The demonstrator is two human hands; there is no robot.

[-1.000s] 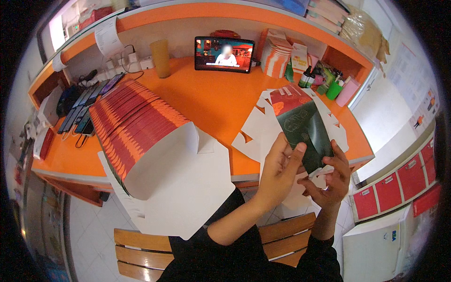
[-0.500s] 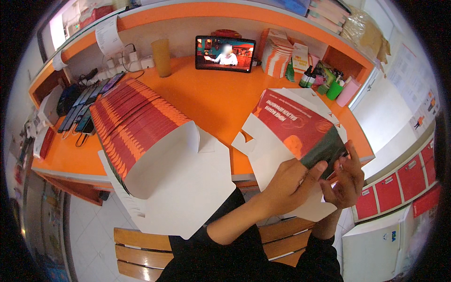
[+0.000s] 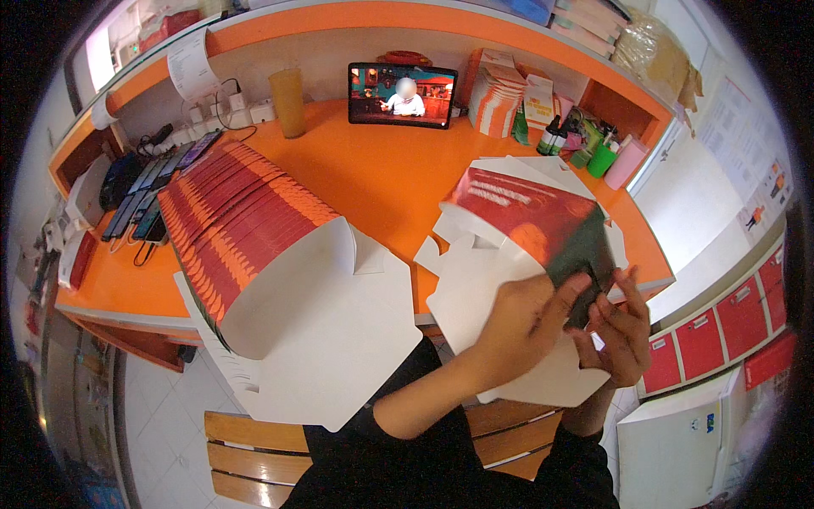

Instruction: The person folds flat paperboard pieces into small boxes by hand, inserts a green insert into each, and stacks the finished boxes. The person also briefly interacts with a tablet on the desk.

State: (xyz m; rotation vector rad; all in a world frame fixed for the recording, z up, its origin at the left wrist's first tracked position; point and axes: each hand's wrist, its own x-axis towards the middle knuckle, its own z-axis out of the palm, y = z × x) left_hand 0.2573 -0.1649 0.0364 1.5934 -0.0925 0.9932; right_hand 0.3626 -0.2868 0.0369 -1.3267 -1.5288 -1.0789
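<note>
A cardboard food carton (image 3: 543, 216), red and dark green outside and white inside, is partly folded on the right side of the desk. Its printed panel curves up over white flaps. My left hand (image 3: 526, 322) grips the dark green end, thumb on top. On that same end's outer edge, my right hand (image 3: 621, 332) pinches the card with bent fingers. Some of its fingertips are hidden. To the left lies a thick stack of nested carton blanks (image 3: 246, 216), red with orange pattern, white flaps hanging over the desk's front edge.
An orange desk (image 3: 339, 182) holds a tablet (image 3: 400, 95) playing video, a tall amber cup (image 3: 288, 103), several phones with cables (image 3: 153, 191) at left, and a paper stack (image 3: 498, 95), green cup (image 3: 602, 159) and pink cup (image 3: 627, 158) at right. A slatted wooden bench (image 3: 254, 458) is below.
The carton's red panel has bent upward and curled away from the white flaps beneath. Both hands have stayed on the dark end, shifting slightly. The stack at left remains in place.
</note>
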